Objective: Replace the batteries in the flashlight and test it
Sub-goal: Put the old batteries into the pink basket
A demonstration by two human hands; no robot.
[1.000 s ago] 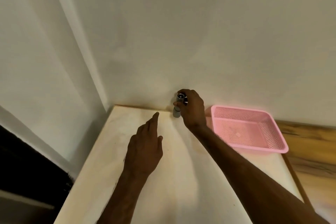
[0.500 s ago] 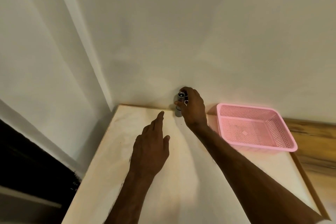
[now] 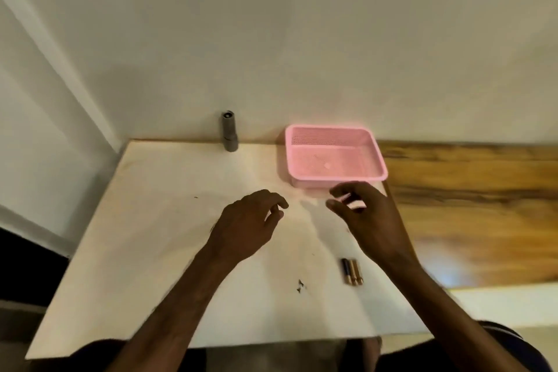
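Head view: both hands (image 3: 246,228) loosely curled, empty.

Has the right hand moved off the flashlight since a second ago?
Yes. The right hand has let go of the flashlight, which stands by the wall, and pulled back toward the person, now just in front of the pink basket.

A pale, cream-white table (image 3: 151,235) stands pushed into a corner, its far edge against a plain off-white wall (image 3: 302,39). A second off-white wall (image 3: 36,130) meets it at the left, with a vertical raised strip running along the corner. To the right of the table lies a brown wood-grain surface (image 3: 468,205), glossy, bearing a soft light reflection. Dark, unlit space shows at lower left. Lighting is warm and even
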